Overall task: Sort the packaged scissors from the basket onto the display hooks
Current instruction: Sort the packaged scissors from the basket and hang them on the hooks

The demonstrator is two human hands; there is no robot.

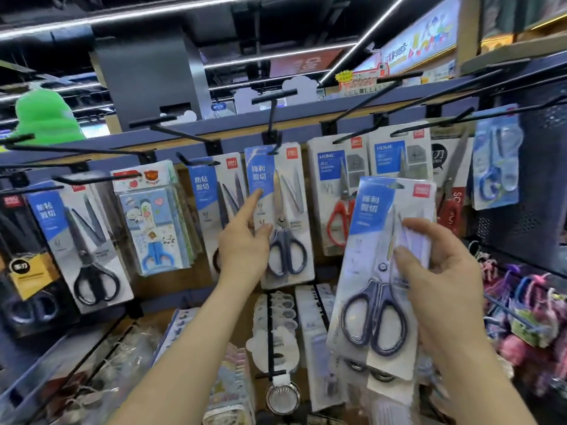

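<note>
My right hand (441,271) grips a stack of packaged scissors (377,256) with dark blue handles and a blue label, held in front of the display. A matching pack (285,216) hangs on the middle display hook (274,124). My left hand (245,240) reaches to that hanging pack, its index finger stretched out and touching the blue label, its thumb against the pack's lower part. The basket is not in view.
Other hooks carry black-handled scissors (89,240), a children's blue pair (153,219), red-handled HOME scissors (340,194) and a light blue pack (495,167). Long black hook arms (377,96) jut toward me. Lower rows hold small goods; hair ties (527,302) hang at right.
</note>
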